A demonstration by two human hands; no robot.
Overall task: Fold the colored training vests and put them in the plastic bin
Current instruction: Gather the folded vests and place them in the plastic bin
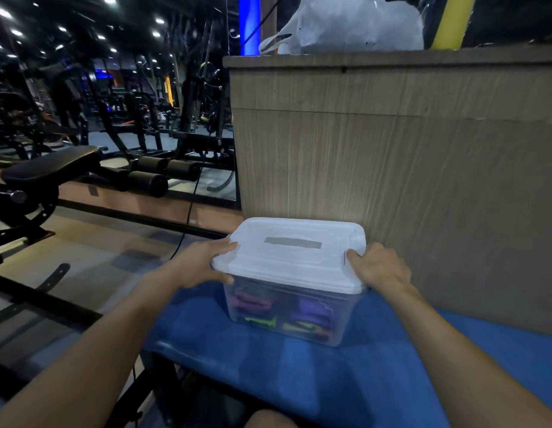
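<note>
We are gripping the closed plastic bin (pixel 295 316) with both hands on the blue tabletop (pixel 376 375).

In the head view, our left hand (pixel 203 262) is curling around the left end of the white lid (pixel 291 254), thumb on top and fingers under the rim, while our right hand (pixel 378 267) is clamping the right end the same way. The lid is sitting on the bin, and through the clear wall we are seeing folded training vests (pixel 279 307) in pink, purple and neon green, blurred. The bin is standing just in front of a wood-grain cabinet (pixel 392 143). A black gym bench (pixel 52 165) is standing well apart on the left.
</note>
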